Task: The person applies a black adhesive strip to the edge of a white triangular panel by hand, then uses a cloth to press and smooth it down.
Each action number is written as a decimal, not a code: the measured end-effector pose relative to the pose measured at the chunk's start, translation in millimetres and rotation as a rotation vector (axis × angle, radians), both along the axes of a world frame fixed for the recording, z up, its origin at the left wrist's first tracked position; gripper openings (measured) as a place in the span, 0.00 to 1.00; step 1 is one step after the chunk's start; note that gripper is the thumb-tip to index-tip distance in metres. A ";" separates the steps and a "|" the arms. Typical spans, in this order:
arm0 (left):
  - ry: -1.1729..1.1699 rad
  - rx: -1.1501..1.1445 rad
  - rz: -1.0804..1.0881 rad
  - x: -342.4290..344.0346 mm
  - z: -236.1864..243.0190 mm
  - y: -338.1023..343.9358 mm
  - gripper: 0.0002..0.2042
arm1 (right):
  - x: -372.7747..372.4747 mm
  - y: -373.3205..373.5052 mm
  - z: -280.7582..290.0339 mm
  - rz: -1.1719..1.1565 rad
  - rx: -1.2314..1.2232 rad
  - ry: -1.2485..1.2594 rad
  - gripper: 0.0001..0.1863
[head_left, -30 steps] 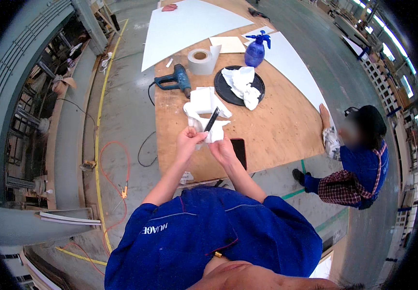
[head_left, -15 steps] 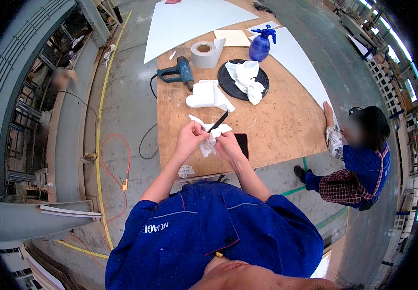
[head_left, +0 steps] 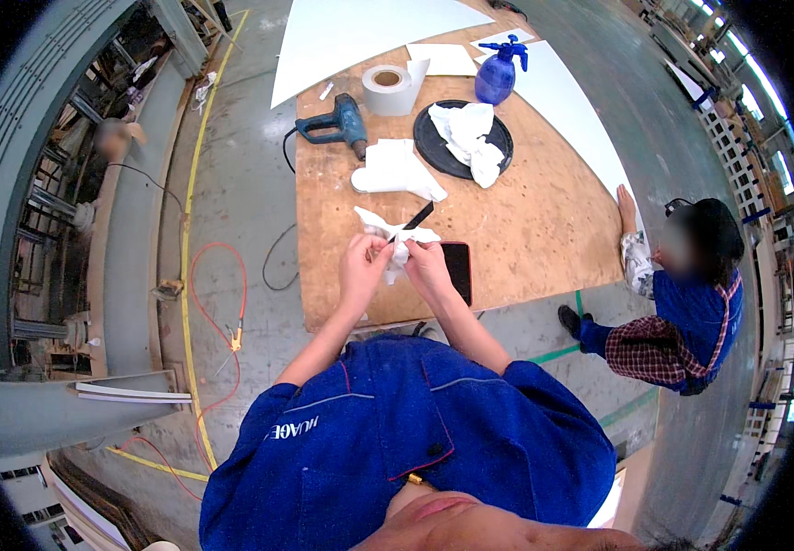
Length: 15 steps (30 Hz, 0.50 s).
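My left hand [head_left: 363, 262] is pinched on a slim black blade-like tool [head_left: 418, 217] and a crumpled white cloth [head_left: 374, 220] above the near end of the plywood table [head_left: 535, 230]. My right hand [head_left: 423, 262] grips the same cloth, its fingers closed around the lower part near the tool. A dark phone with a red edge [head_left: 456, 275] lies just right of my hands, partly hidden. Beyond them are folded white sheets [head_left: 388, 170], a blue heat gun [head_left: 328, 129] and a black round tray [head_left: 434, 151] holding crumpled white cloth [head_left: 466, 129].
A tape-like roll [head_left: 388, 99], blue spray bottle [head_left: 495, 83] and large white panels [head_left: 360, 37] occupy the table's far part. A co-worker [head_left: 700, 303] crouches at the right edge, one hand on a panel. An orange hose [head_left: 236, 285] lies on the left floor.
My hands have worked the cloth around the tool, and the tool now angles a little further right. The scene has shifted slightly upward in view.
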<state>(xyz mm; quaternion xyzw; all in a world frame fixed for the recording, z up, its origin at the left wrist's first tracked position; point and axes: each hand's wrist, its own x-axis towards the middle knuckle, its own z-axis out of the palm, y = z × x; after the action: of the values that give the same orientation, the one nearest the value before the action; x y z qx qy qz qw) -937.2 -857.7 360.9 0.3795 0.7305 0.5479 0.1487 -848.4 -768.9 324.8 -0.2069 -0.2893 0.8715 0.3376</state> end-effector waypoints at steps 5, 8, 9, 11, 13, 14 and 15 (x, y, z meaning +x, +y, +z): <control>0.055 -0.051 -0.026 -0.8 -2.4 1.2 0.05 | 1.9 -3.3 2.9 -0.033 -0.057 -0.043 0.06; -0.089 -0.040 -0.029 -1.6 -7.8 1.9 0.04 | 3.1 -5.6 6.4 -0.010 -0.069 -0.036 0.06; -0.169 -0.038 -0.038 -4.7 -16.7 2.0 0.05 | 2.4 -6.6 6.9 -0.011 -0.079 -0.042 0.06; -0.275 -0.048 -0.076 -6.2 -12.6 3.5 0.05 | 1.3 -6.6 7.0 -0.019 -0.094 -0.056 0.06; -0.319 -0.075 -0.122 -8.4 -4.4 2.0 0.06 | 1.0 -6.8 7.3 -0.013 -0.110 -0.039 0.06; -0.350 -0.054 -0.162 -11.6 -5.8 2.0 0.06 | 0.1 -7.0 7.8 -0.006 -0.118 -0.029 0.06; -0.380 -0.034 -0.201 -15.7 -9.2 2.2 0.06 | -0.2 -6.7 9.5 0.006 -0.111 -0.037 0.06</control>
<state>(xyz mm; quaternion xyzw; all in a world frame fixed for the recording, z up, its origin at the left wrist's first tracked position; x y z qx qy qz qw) -952.8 -855.4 351.7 0.3376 0.6570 0.5797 0.3440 -848.6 -775.5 334.3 -0.2406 -0.2472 0.8833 0.3174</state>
